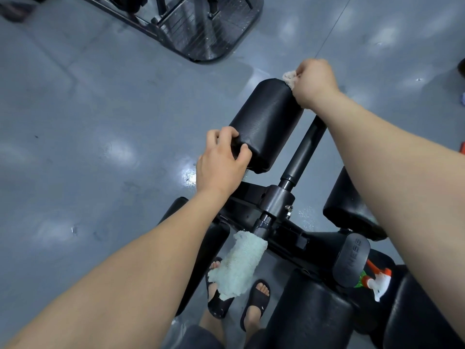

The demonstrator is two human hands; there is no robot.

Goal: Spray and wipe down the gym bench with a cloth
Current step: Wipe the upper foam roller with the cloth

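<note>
Head view: left hand grips pad, right hand clutches cloth.

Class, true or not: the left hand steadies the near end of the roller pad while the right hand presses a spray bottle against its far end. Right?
Not quite: the head view shows the right hand pressing a small cloth against the far end; the spray bottle lies unheld nearby.

Hands: two, left hand and right hand
Cloths: two, one gripped by right hand
Pads: at least four
Bottle: one
Sandals: two
</note>
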